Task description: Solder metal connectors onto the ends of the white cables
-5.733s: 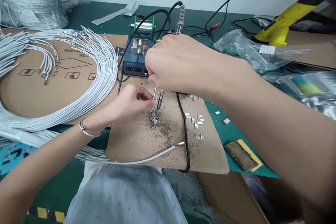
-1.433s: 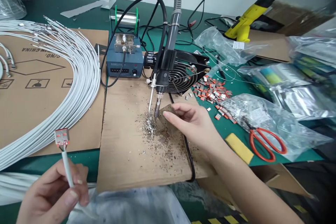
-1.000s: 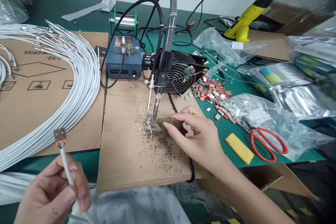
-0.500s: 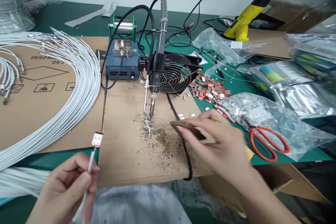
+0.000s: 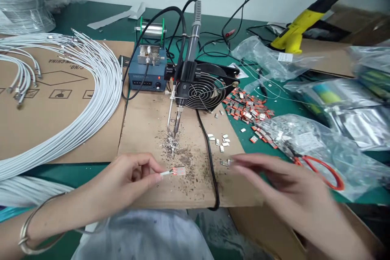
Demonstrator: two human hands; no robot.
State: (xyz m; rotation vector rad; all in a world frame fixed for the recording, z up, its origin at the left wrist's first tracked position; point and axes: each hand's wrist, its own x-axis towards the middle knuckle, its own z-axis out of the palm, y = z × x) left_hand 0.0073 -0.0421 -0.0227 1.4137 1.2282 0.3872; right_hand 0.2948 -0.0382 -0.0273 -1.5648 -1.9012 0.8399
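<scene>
My left hand [image 5: 134, 176] pinches a white cable [image 5: 166, 173], its end pointing right. A small flat connector board [image 5: 179, 171] with red-and-white colouring is fixed to that end. My right hand [image 5: 274, 183], somewhat blurred, pinches a small shiny metal piece [image 5: 224, 163] between thumb and forefinger, apart from the board and to its right. Several small white-and-metal pieces [image 5: 222, 149] lie just beyond my right fingertips. Past both hands stands a soldering iron [image 5: 183, 85] in a holder, its tip pointing down at a heap of solder scraps [image 5: 171, 144].
A blue solder feeder [image 5: 146, 75] and a black fan [image 5: 201, 91] stand behind the cardboard sheet [image 5: 146, 122]. Bundled white cables [image 5: 103, 89] lie left. Right are a pile of orange-and-metal connectors [image 5: 248, 105], red-handled scissors [image 5: 326, 170], plastic bags and a yellow heat gun [image 5: 292, 32].
My left hand has moved right and turned the cable end from upright to sideways. The brown object in my right hand is gone from view; a small metal piece is now there.
</scene>
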